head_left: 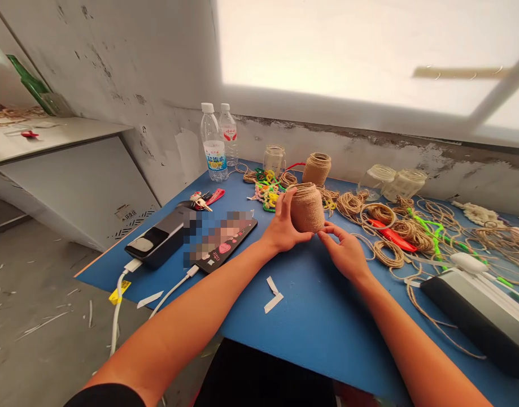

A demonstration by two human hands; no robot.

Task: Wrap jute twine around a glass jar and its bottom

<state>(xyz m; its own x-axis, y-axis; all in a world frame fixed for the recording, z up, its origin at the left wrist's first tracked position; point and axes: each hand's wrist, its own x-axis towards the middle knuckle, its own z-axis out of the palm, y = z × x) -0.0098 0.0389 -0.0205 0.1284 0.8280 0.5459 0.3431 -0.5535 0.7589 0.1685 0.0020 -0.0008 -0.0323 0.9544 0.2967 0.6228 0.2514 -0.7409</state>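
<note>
A jar wrapped in brown twine (309,210) is tilted on its side a little above the blue table, its ridged neck toward the upper left. My left hand (283,225) grips it from the left, fingers round the neck and thumb along the lower side. At the jar's lower right edge, the thumb and fingertips of my right hand (341,249) are pinched together. Whether a twine end lies in that pinch is too small to make out. Behind stands a second twine-wrapped jar (317,168), upright.
Loose twine coils (352,206), a red-handled tool (392,234) and glass jars (405,183) spread over the right and back. Two plastic bottles (214,150) stand at the back left. A phone (225,246), a power bank (161,237), keys (200,200) and paper scraps (273,297) lie nearer.
</note>
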